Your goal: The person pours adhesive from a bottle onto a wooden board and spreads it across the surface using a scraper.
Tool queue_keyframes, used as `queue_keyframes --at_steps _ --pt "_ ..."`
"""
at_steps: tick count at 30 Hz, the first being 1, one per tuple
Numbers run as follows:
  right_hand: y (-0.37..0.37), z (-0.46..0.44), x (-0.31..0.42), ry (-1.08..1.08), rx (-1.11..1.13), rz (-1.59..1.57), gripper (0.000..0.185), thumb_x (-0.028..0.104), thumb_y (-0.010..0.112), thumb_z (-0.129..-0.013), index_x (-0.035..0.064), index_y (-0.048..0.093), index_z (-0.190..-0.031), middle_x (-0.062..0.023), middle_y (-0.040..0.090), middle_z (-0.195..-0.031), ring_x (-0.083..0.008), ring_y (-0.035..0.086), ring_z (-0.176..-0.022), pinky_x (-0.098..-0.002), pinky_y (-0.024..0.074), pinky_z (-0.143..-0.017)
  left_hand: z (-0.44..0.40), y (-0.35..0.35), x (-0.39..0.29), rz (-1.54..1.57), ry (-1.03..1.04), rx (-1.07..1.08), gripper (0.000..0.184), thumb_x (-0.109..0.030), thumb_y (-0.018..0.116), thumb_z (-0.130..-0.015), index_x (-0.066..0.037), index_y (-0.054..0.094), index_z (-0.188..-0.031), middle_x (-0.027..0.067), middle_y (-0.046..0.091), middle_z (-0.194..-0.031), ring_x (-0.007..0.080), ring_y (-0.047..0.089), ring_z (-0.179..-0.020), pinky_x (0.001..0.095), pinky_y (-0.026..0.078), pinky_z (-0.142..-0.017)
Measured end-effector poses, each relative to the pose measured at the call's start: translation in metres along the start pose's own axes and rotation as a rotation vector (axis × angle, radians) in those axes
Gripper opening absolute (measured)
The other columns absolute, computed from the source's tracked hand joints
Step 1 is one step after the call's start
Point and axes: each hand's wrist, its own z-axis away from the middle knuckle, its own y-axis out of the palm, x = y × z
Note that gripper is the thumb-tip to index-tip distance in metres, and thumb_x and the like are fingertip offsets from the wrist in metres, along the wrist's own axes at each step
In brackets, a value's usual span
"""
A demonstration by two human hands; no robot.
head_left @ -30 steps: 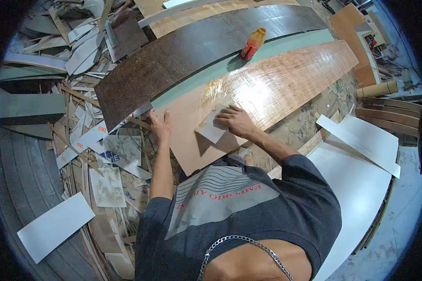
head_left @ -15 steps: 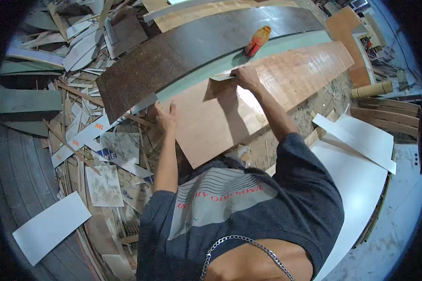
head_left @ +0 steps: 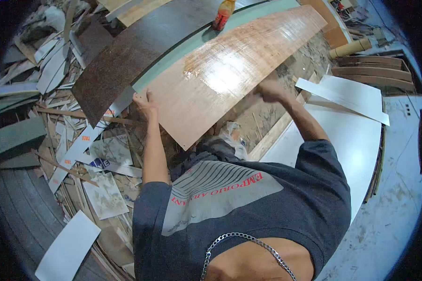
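Observation:
A long plywood panel [head_left: 211, 89], curved along its far side, lies across in front of me. Wet, shiny coating covers its middle and right part, while the left end looks dull. My left hand [head_left: 147, 105] grips the panel's left edge, thumb on the top side. Off the panel's near edge, my right hand [head_left: 271, 90] is smeared by motion, so its fingers and anything in them cannot be made out. A bottle with a red label and yellowish contents [head_left: 222, 16] stands on the pale green strip [head_left: 169, 65] behind the panel.
A dark curved board [head_left: 126, 51] lies beyond the green strip. Wood scraps and offcuts [head_left: 79, 136] litter the left floor. White sheets [head_left: 333, 136] lie to the right, near curved brown pieces [head_left: 373, 70] and a cardboard-coloured tube [head_left: 350, 48].
My right hand has moved off the panel's coated surface toward its near edge; the thin flat spreader it held is no longer discernible. My left hand stays on the panel's edge. The view has shifted.

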Motion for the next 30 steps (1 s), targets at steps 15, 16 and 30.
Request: queue_keyframes --at_steps 15,16,30 --pt "-0.035 -0.114 0.103 -0.240 -0.923 -0.310 0.047 0.002 0.068 -0.074 0.0177 0.070 -0.118 -0.0063 0.069 -0.118 -0.0293 0.064 -0.109 -0.0385 0.0533 -0.091 0.007 -0.023 -0.017 0.018 -0.017 0.081 0.067 -0.043 0.053 -0.099 -0.004 0.026 -0.147 0.0307 0.042 -0.144 0.0464 0.048 -0.128 0.0494 0.040 -0.103" --pt "-0.034 -0.131 0.102 -0.254 -0.899 -0.176 0.041 0.015 0.068 -0.081 0.0198 0.067 -0.122 -0.0017 0.067 -0.123 -0.0256 0.061 -0.116 -0.0374 0.0512 -0.096 0.006 -0.022 -0.015 0.029 -0.031 0.087 0.066 -0.043 0.053 -0.099 -0.004 0.028 -0.146 0.0308 0.043 -0.143 0.0465 0.048 -0.128 0.0495 0.040 -0.103" --pt "-0.034 -0.187 0.123 -0.231 -0.736 -0.035 0.037 0.024 0.065 -0.087 0.0187 0.065 -0.123 -0.0020 0.065 -0.128 -0.0240 0.057 -0.123 -0.0433 0.0424 -0.106 0.007 -0.015 -0.012 0.045 0.065 -0.018 0.061 -0.046 0.055 -0.097 -0.008 0.036 -0.141 0.0274 0.059 -0.125 0.0459 0.059 -0.111 0.0529 0.044 -0.092"
